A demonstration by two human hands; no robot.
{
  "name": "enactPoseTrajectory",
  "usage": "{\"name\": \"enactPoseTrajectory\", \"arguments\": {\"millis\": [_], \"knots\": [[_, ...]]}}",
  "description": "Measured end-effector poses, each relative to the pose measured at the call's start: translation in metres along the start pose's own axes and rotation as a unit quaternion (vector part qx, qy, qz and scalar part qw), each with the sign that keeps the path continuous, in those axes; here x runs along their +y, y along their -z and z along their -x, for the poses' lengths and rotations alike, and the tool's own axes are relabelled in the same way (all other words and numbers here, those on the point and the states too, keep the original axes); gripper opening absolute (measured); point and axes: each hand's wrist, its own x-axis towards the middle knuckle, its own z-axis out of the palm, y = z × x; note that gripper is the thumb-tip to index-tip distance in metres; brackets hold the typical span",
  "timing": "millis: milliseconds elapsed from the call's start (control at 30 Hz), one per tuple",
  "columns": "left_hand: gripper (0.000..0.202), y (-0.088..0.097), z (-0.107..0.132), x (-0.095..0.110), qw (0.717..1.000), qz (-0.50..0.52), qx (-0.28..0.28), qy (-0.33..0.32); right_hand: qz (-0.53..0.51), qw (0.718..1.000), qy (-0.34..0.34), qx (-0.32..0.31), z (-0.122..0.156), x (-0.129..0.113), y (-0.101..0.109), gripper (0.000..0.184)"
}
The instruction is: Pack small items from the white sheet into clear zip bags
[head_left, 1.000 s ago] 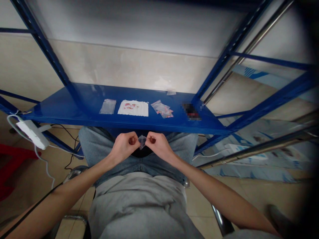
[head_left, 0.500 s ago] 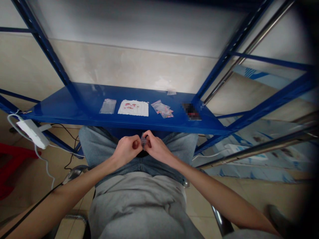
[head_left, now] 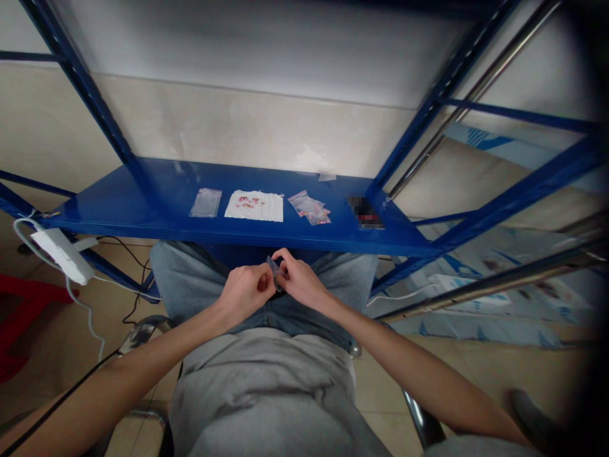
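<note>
Over my lap, just in front of the shelf edge, my left hand [head_left: 248, 287] and my right hand [head_left: 299, 277] meet around a small clear plastic bag [head_left: 273, 265]. Both are closed, with thumbs and fingers pinching the bag; whatever it may contain is hidden by the fingers. On the blue shelf [head_left: 162, 212] beyond lies a white cloth [head_left: 266, 209] with small pink and red pieces [head_left: 247, 202] on it. To its left is a stack of clear zip bags [head_left: 206, 203]. Several filled zip bags [head_left: 311, 208] overlap on its right.
A phone-like dark object [head_left: 365, 212], partly pixelated, lies at the shelf's right end. A clear scrap of plastic [head_left: 327, 176] rests by the wall. White power strip [head_left: 63, 255] and cables hang at the left, above a red stool [head_left: 23, 317]. Metal poles [head_left: 476, 289] run along the right.
The bag has tilted leftward between my fingers, and my left hand has shifted slightly right and down. The things on the shelf have stayed where they were.
</note>
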Motion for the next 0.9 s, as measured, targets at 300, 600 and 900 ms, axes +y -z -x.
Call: {"name": "enactPoseTrajectory", "arguments": {"millis": [300, 600, 900], "knots": [[0.017, 0.005, -0.003, -0.006, 0.995, 0.093, 0.028, -0.016, -0.139, 0.990, 0.004, 0.012, -0.006, 0.005, 0.008, 0.034], [0.040, 0.010, -0.026, -0.039, 0.887, 0.447, -0.005, 0.111, -0.409, 0.912, -0.008, -0.041, -0.004, -0.009, 0.023, 0.030], [0.044, 0.004, -0.025, -0.044, 0.832, 0.527, -0.087, 0.151, -0.431, 0.902, -0.041, -0.006, -0.009, 0.000, 0.018, 0.036]]}}
